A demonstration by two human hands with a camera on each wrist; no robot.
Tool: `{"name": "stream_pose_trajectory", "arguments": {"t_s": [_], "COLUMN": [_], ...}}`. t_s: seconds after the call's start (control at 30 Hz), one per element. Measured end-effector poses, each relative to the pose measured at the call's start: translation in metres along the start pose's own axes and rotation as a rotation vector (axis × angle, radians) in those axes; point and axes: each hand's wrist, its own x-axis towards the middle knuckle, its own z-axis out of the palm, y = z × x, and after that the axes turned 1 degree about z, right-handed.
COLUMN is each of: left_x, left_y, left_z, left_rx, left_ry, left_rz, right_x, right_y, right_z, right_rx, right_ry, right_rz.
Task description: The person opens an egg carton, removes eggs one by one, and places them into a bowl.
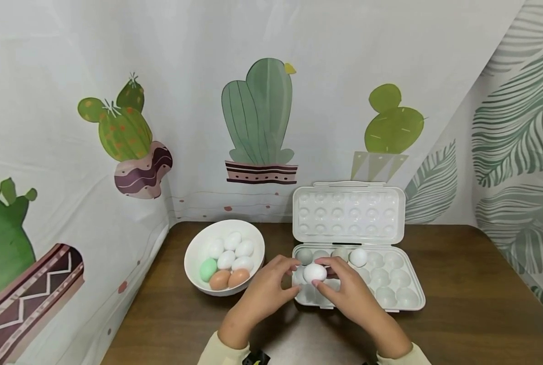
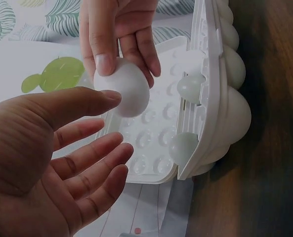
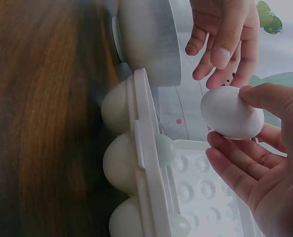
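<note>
A white egg [image 1: 315,274] is pinched between the thumb and fingers of my right hand [image 1: 351,289], above the left part of the egg carton [image 1: 417,302]. My left hand [image 1: 268,286] is beside that egg with its fingers spread; in the left wrist view its thumb tip overlaps the egg, and I cannot tell if it touches. The carton's lid [image 1: 349,238] stands open at the back. In its back row sit a pale green egg [image 2: 183,148], another pale green egg [image 2: 190,88] and a white egg [image 1: 358,257]. My hands hide some cups.
A white bowl [image 1: 191,261] stands left of the carton, holding several white eggs [image 1: 226,260], a green egg [image 1: 208,269] and two brown eggs [image 1: 219,280]. Both containers rest on a brown wooden table [image 1: 472,304]. Behind it hangs a cactus-print cloth [image 1: 184,101].
</note>
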Motion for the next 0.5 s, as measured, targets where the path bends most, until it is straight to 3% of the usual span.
{"name": "stream_pose_trajectory", "arguments": {"t_s": [0.5], "left_x": [0.0004], "left_y": [0.0060], "left_z": [0.0056], "left_rx": [0.011], "left_ry": [-0.016], "left_rz": [0.025], "right_x": [-0.0020], "right_y": [-0.0035], "right_z": [0.0048], "right_rx": [0.022], "right_ry": [-0.029], "right_rz": [-0.006]}}
